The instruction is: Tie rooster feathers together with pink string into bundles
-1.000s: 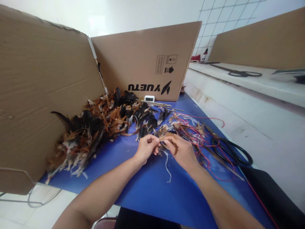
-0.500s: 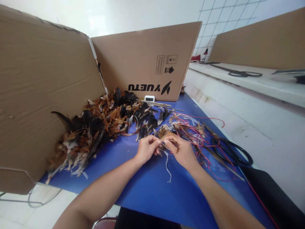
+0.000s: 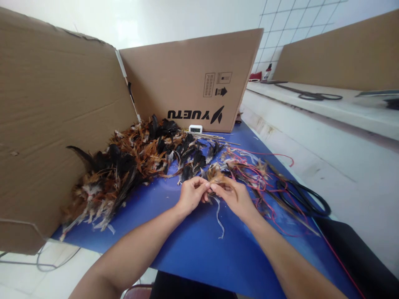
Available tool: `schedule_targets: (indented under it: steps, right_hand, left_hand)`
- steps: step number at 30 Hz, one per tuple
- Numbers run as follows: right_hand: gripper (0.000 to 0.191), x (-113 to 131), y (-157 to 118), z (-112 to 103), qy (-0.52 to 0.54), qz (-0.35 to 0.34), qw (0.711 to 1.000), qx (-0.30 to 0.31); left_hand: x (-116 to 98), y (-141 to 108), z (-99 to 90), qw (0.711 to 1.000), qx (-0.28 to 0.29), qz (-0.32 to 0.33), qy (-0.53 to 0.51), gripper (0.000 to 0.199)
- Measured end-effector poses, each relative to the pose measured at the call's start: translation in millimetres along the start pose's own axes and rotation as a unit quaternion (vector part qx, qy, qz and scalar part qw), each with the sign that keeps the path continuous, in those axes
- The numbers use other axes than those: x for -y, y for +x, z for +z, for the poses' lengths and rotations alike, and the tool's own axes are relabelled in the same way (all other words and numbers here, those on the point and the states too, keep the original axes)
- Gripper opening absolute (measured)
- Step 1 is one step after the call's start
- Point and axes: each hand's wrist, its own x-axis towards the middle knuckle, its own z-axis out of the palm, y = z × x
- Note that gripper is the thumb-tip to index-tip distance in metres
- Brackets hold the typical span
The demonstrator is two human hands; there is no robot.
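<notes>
A brown feather (image 3: 222, 180) is held over the blue table (image 3: 193, 245), its base pinched between thumb and fingertips of the left hand (image 3: 193, 196) and of the right hand (image 3: 239, 204), which are brought almost together; its tip is curved back over the right hand. Below them, a thin white strip (image 3: 220, 220) is seen lying on the table. To the right, pink cords (image 3: 272, 189) are strewn in a tangle; to the left, a large feather pile (image 3: 137, 160) is heaped against cardboard panels (image 3: 187, 74). Behind, a small white digital display (image 3: 195, 129) is set.
</notes>
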Motion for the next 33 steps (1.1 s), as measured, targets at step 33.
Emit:
schedule_targets:
  steps: [33]
  right_hand:
    - [0.024,4.2,2.1,-0.5,0.051,0.062,0.996,-0.039]
  left_hand:
    - [1.6,0.7,0.8,0.996,0.054,-0.047,-0.048,0.035]
